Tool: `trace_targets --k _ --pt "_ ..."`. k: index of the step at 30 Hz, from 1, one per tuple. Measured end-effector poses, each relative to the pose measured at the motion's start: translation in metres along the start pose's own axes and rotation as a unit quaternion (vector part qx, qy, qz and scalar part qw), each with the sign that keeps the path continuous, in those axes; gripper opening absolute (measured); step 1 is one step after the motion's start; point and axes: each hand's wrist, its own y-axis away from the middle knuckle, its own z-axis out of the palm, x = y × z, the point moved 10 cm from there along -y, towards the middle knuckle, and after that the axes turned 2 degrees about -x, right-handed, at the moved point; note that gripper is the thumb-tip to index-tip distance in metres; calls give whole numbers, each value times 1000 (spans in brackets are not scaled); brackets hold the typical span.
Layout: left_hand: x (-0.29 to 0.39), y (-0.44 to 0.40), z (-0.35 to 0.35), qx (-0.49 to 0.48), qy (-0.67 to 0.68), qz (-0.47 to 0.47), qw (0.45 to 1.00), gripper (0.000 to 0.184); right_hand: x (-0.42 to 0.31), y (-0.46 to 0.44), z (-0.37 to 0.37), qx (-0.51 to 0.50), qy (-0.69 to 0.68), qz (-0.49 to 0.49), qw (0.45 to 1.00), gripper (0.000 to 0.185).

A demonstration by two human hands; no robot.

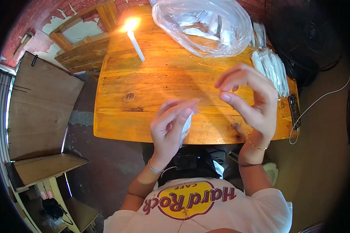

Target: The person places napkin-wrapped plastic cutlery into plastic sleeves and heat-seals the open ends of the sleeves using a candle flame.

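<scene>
- We read "Hard Rock CAFE" on our shirt (200,202).
- Our left hand (169,126) pinches a white piece (187,125).
- Our right hand (256,97) curls, fingertips narrowly apart.

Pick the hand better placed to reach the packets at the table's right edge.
Probably the right hand: it's nearer the packets and looks empty. The left hand is farther off, holding a white item.
</scene>
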Motion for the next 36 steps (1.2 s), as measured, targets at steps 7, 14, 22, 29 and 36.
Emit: trace_targets --k 7,14,22,29,36 --pt "-8 -3 -7 97 145 -59 983 14 24 14 48 -65 -36 51 996 23" --pt "-7 -7 -16 97 176 -31 979 12 34 26 46 27 -62 70 995 9" --pt "-4 -9 -18 73 109 -26 991 13 43 31 45 83 -119 106 984 10" --pt "-5 -15 -12 -10 57 -21 998 16 50 34 49 92 -156 114 977 11" --pt "-5 -18 -14 5 75 -22 997 13 48 33 47 116 -180 108 971 10"
